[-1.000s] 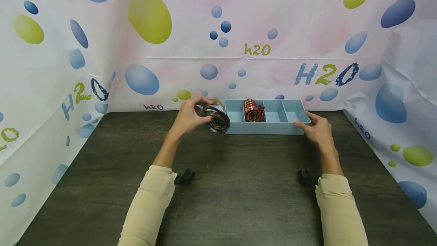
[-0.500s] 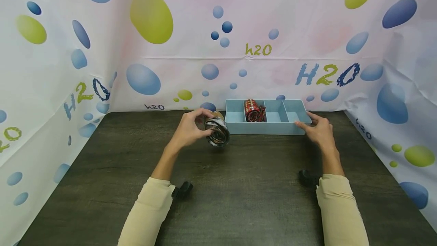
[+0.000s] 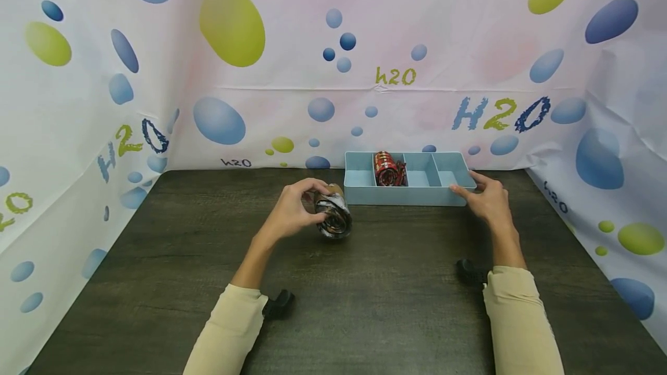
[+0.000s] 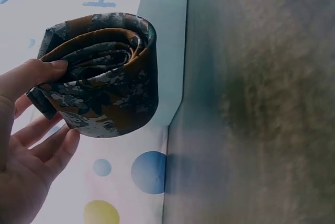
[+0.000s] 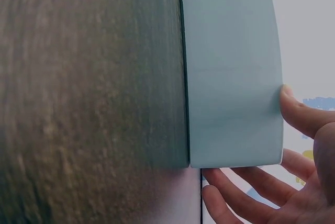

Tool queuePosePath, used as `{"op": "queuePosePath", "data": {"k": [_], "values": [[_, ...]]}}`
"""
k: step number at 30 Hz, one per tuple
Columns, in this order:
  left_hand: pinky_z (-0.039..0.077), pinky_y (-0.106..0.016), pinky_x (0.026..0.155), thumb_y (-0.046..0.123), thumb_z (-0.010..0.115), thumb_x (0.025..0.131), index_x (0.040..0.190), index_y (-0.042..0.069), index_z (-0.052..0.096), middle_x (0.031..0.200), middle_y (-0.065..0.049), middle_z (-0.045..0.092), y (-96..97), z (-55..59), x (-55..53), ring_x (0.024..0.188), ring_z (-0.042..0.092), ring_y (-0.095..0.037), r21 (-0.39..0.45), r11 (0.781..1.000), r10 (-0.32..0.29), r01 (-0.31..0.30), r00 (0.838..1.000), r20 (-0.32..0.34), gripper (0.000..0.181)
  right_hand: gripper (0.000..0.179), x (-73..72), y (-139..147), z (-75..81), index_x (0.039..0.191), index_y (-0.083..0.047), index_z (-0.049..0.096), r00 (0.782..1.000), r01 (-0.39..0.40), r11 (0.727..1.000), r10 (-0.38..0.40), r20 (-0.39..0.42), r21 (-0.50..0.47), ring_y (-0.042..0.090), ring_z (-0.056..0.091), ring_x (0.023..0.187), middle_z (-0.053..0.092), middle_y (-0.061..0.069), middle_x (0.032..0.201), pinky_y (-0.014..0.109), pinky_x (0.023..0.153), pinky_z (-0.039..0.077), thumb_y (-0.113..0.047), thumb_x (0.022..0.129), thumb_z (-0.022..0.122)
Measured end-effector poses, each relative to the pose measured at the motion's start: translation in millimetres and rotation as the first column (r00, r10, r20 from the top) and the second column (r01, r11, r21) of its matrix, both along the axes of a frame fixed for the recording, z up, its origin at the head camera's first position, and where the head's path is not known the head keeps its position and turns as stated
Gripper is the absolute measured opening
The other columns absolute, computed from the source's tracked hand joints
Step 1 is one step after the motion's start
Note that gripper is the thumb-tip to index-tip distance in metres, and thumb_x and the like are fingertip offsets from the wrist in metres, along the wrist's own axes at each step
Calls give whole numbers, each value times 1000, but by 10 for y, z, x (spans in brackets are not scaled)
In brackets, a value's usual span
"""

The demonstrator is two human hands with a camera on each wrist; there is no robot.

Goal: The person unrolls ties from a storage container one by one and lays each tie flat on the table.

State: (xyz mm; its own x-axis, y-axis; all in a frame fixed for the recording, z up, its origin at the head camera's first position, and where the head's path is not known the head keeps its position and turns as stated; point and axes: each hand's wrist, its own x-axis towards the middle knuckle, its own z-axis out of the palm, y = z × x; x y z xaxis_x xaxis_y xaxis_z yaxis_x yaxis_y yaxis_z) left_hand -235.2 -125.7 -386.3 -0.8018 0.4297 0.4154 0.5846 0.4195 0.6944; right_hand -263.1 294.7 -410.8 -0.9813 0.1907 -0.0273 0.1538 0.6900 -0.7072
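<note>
My left hand (image 3: 294,210) pinches a rolled-up strip of camouflage-patterned cloth (image 3: 333,213), in front of the left end of a light blue divided box (image 3: 406,196). The left wrist view shows the thumb on the top edge of the rolled cloth (image 4: 115,98) and fingers beneath, with its coiled layers facing up. At the box's right end, my right hand (image 3: 487,195) holds the corner. Seen from the right wrist, the thumb touches the rim and the fingers lie along the end wall of the box (image 5: 235,77). A red checked cloth roll (image 3: 387,169) sits in the second compartment from the left.
The box stands at the back of a dark wooden table (image 3: 375,305), close to a white backdrop sheet (image 3: 292,28) printed with bubbles and lettering. The sheet also borders the table left and right. Dark wrist mounts (image 3: 279,304) stick out from both sleeves.
My left hand has brought the camouflage cloth roll toward me, from beside the box's left end to in front of it. My right hand and the box have stayed in place.
</note>
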Motion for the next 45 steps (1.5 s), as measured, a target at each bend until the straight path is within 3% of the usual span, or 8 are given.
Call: {"op": "queuePosePath", "data": {"k": [7, 13, 21, 39, 45], "values": [[57, -52, 81, -7, 85, 78, 110, -2, 68, 118, -18, 69, 49, -45, 48, 104, 66, -33, -80, 996, -39, 41, 999, 24, 37, 85, -3, 4, -10, 161, 3, 27, 1000, 5, 1000, -5, 6, 0, 60, 38, 139, 35, 43, 151, 74, 110, 32, -45, 102, 64], [57, -46, 76, -6, 85, 79, 108, -1, 66, 113, -15, 68, 93, -62, 47, 93, 63, -26, -145, 987, -62, 68, 997, 44, 35, 86, -12, 6, -19, 161, 2, 27, 1000, 10, 1000, -10, 8, -6, 60, 38, 139, 35, 43, 152, 74, 110, 32, -47, 102, 64], [58, -41, 84, -6, 85, 79, 107, 1, 65, 115, -14, 67, 134, -104, 49, 100, 65, -27, -207, 975, -72, 75, 997, 23, 35, 87, -13, 2, -5, 162, 1, 26, 1000, 5, 1000, -5, -1, -6, 61, 37, 139, 35, 43, 152, 75, 110, 31, -51, 102, 62], [56, -45, 91, -6, 85, 79, 108, 2, 65, 118, -13, 67, 132, -115, 79, 109, 64, -29, -225, 971, -77, 81, 997, 27, 36, 87, -1, 28, -22, 161, 6, 24, 999, -40, 999, 40, -10, 5, 62, 36, 138, 34, 46, 150, 76, 108, 33, -47, 103, 62], [57, -44, 90, -6, 84, 80, 109, 2, 65, 117, -13, 67, 140, -97, 72, 109, 64, -29, -223, 971, -81, 87, 996, 34, 36, 89, 17, 2, 19, 163, 3, 21, 999, -19, 1000, 18, -37, -18, 62, 41, 136, 34, 43, 153, 76, 107, 34, -48, 103, 62]]}}
